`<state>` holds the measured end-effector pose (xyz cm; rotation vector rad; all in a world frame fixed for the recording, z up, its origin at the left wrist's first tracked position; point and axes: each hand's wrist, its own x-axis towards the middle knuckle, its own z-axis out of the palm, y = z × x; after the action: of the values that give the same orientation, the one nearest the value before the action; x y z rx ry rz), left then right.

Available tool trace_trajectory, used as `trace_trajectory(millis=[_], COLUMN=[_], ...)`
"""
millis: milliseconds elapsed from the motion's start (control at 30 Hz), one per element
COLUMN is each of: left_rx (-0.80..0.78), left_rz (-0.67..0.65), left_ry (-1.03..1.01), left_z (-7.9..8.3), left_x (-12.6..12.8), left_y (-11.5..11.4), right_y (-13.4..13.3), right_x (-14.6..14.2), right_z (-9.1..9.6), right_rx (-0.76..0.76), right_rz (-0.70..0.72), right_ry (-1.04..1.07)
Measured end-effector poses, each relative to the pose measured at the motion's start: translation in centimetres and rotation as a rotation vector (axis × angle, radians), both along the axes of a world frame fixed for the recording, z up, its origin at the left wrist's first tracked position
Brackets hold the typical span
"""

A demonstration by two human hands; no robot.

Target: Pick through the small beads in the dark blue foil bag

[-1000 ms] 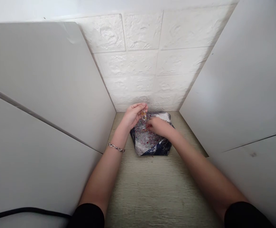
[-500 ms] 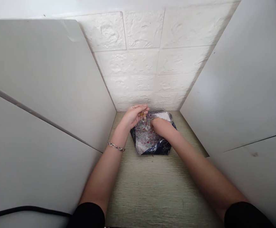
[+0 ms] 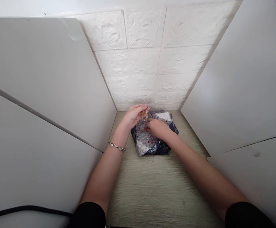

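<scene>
My left hand [image 3: 136, 116] pinches a strand of beads [image 3: 146, 116], yellow and whitish, which hangs just below the fingertips. Under both hands lies a shallow pouch-like tray [image 3: 161, 148], dark blue and silver. Many small loose beads [image 3: 144, 137], clear, pink and red, cover its inside. My right hand [image 3: 157, 128] is over the middle of the beads, its fingers bent and drawn together low among them. Whatever is between those fingertips is too small to make out.
A white brick-textured wall [image 3: 138, 60] rises behind the tray. White panels [image 3: 57, 79] stand close on the left and a white panel [image 3: 242, 79] on the right. A black cable [image 3: 28, 208] runs at lower left. The surface [image 3: 149, 190] is greenish and streaked.
My right hand has moved left across the beads, closer to the hanging strand. My left hand stays almost in place, still pinching the strand.
</scene>
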<state>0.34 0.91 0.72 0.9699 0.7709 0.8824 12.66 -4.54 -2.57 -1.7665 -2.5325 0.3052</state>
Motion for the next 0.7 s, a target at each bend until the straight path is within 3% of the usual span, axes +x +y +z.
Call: trace_trajectory(millis=[700], left_rx=[0.031], left_rz=[-0.06], left_ry=[0.032], left_z=[-0.51], left_x=[-0.13], left_y=[0.17], right_y=[-0.14], right_x=[-0.65], right_z=[-0.34], right_rx=[0.109], right_rz=[0.024], right_ry=[-0.16])
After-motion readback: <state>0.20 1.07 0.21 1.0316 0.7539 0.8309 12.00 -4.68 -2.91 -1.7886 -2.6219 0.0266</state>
